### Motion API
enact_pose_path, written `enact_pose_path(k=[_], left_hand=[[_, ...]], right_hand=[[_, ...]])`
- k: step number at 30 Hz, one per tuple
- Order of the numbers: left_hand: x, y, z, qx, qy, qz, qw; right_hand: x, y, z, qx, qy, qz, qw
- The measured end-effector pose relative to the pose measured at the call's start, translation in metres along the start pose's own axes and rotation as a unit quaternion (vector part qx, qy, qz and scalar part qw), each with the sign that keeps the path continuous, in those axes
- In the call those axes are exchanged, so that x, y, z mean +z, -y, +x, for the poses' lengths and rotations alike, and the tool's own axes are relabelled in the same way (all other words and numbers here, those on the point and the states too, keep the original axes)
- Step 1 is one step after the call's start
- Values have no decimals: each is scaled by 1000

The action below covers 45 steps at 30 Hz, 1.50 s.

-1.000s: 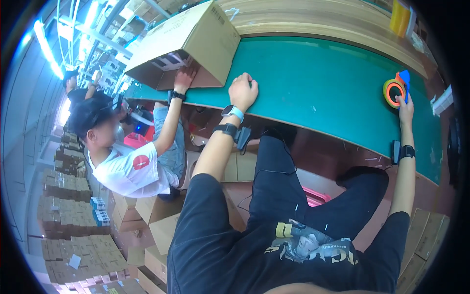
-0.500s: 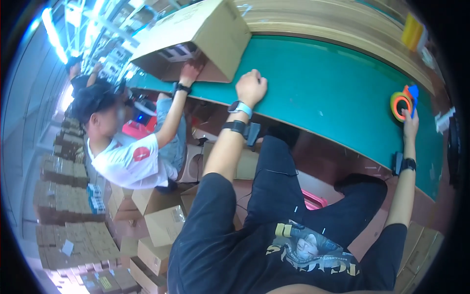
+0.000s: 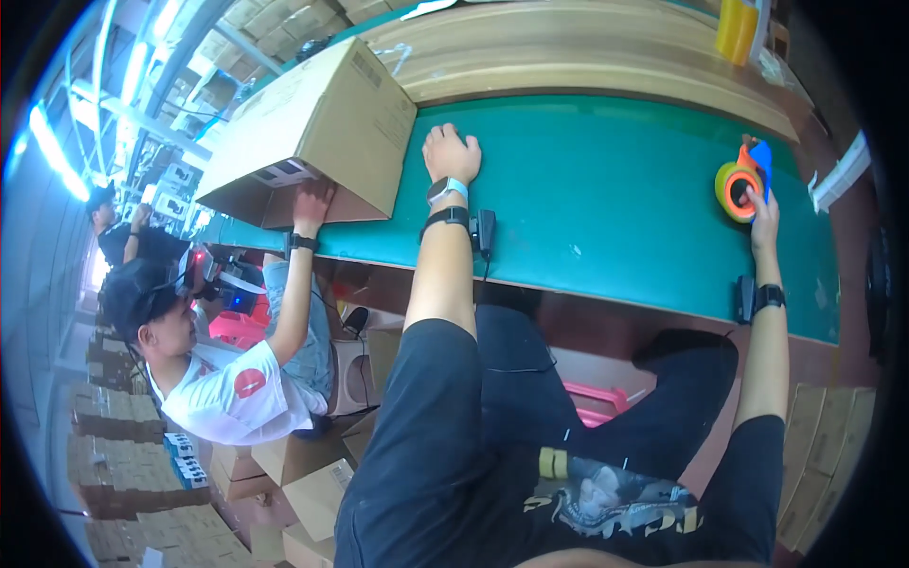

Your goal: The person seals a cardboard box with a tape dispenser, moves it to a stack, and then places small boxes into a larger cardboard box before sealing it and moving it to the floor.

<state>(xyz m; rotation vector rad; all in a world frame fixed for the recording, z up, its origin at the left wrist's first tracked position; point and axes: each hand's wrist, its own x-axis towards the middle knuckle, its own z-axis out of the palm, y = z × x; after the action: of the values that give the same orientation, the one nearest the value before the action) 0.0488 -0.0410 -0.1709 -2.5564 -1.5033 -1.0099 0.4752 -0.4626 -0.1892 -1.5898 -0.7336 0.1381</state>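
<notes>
A holding step appears to be in hand. The tape dispenser point(image 3: 730, 192) is gripped by the right hand point(image 3: 765, 222), with the fingers closed on its blue frame at the near side of the roll. It is held over the right end of the green bench top point(image 3: 606, 208); contact with the bench cannot be confirmed from this angle. For any next move, a firm grip and a located tape end are judged necessary. The roll is seen nearly face-on: a yellow-green outer band, a bright orange inner ring, the blue frame at right. Farther to the left, the left hand point(image 3: 453, 153) is rested on the bench, unloaded, its fingers loosely bent. Beside it, apart, the open carton point(image 3: 360, 137) is entered by a co-worker's hand point(image 3: 312, 201).
</notes>
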Motion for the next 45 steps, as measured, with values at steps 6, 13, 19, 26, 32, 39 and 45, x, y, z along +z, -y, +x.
enact_pose_path(k=[6, 13, 19, 26, 32, 39, 45], left_hand=[[-21, -14, 18, -33, -24, 0, 999], [-11, -39, -8, 16, -25, -36, 999], [-2, -25, -13, 85, 32, -50, 995], [1, -23, -9, 26, -15, -19, 999], [-17, -14, -8, -54, 30, -80, 995], [0, -31, 0, 4, -15, -57, 998], [-5, -19, -1, -4, -11, -21, 1000]], right_hand=[[-32, -12, 36, -9, -77, 147, 986], [-94, 30, 19, -19, -151, -37, 988], [-88, 42, 4, -16, -155, -201, 967], [-49, 15, 18, -8, -138, -181, 974], [-31, 3, 34, 15, -84, -263, 961], [-90, -56, 60, 20, -104, -257, 961], [-87, -51, 56, 44, -87, -261, 960]])
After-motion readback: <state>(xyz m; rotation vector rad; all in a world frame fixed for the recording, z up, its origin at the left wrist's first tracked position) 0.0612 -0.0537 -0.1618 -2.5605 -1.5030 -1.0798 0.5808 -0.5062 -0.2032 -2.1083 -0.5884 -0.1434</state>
